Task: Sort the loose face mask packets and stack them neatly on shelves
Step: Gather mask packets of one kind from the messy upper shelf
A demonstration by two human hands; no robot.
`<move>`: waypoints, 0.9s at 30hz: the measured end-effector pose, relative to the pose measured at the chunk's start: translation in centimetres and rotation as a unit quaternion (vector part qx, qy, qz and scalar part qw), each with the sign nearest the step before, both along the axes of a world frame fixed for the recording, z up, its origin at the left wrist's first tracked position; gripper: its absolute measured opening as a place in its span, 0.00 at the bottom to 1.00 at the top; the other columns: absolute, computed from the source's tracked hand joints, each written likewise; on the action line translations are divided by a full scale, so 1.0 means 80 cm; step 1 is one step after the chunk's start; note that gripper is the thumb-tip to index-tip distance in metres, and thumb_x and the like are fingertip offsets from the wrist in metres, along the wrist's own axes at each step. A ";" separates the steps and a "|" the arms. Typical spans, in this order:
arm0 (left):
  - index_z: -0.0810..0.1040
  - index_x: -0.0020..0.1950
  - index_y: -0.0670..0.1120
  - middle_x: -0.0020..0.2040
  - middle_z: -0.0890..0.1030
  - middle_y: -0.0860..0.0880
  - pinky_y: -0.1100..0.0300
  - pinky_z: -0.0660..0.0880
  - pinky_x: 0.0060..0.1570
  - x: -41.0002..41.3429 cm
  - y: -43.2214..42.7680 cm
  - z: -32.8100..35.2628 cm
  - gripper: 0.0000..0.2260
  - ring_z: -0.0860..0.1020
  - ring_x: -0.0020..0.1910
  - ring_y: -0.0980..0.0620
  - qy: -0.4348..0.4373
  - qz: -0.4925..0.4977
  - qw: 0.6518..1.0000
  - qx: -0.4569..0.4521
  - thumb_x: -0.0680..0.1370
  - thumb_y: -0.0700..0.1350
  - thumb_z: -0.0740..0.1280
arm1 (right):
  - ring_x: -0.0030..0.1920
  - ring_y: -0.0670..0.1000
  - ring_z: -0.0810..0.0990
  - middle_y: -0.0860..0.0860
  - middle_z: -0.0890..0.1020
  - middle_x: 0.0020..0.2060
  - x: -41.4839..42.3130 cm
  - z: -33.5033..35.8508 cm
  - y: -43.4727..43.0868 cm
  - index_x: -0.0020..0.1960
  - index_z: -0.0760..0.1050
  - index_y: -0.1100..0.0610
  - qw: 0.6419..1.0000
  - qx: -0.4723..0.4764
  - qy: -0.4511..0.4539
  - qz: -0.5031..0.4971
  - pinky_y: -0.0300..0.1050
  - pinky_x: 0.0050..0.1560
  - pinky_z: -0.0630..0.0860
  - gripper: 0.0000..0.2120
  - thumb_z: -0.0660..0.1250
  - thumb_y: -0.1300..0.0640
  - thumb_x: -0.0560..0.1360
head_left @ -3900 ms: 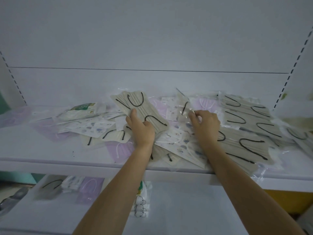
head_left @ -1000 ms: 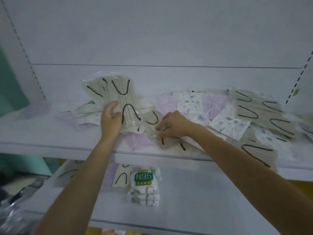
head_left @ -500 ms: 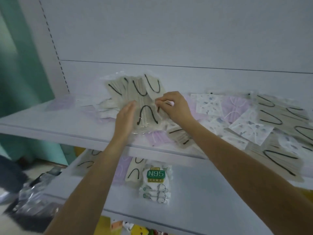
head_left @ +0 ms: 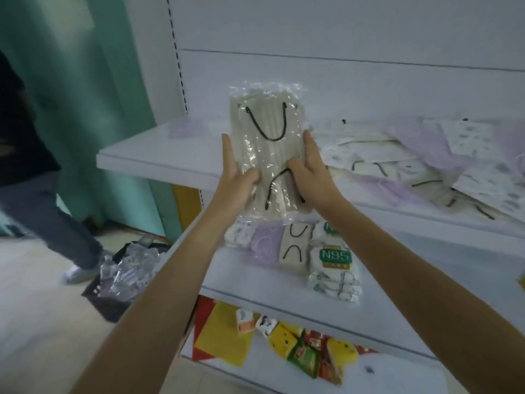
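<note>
I hold a bunch of beige face mask packets [head_left: 267, 140] with black ear loops upright in front of the upper shelf [head_left: 153, 163]. My left hand [head_left: 235, 172] grips its left edge and my right hand [head_left: 309, 169] grips its right edge, thumbs across the front. More loose packets [head_left: 420, 163], beige, lilac and patterned white, lie scattered on the upper shelf to the right. On the lower shelf [head_left: 397, 282] sit sorted stacks: patterned, lilac [head_left: 267, 245], beige [head_left: 294, 245] and N95 packets [head_left: 335, 265].
A person in dark trousers [head_left: 42, 200] walks at the left by a teal curtain [head_left: 93, 81]. A black bag of clear wrappers [head_left: 122, 271] lies on the floor. Colourful snack packets [head_left: 306, 348] fill the bottom shelf.
The beige packets were gathered from the pile and lifted off the upper shelf, squared up between both hands. My view swung left and down, showing the lower shelves and floor.
</note>
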State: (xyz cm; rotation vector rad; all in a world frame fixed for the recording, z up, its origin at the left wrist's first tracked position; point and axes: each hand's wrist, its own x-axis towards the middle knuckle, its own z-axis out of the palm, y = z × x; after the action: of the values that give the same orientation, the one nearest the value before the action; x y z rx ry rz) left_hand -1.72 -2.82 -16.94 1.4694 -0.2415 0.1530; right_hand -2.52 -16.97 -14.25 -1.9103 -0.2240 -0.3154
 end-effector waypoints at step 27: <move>0.70 0.64 0.40 0.52 0.77 0.42 0.62 0.73 0.40 0.126 0.211 -0.299 0.17 0.74 0.47 0.47 0.374 -0.079 0.887 0.258 0.77 0.31 0.61 | 0.47 0.54 0.75 0.56 0.77 0.46 0.120 -0.340 0.215 0.55 0.69 0.61 0.894 0.100 0.433 -0.063 0.48 0.49 0.75 0.10 0.56 0.68 0.75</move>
State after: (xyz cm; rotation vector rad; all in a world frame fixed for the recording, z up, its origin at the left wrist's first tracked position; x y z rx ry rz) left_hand 8.38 14.06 -40.89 1.9128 0.2527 -0.6556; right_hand 7.04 0.25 -41.44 -1.6865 0.5117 0.4293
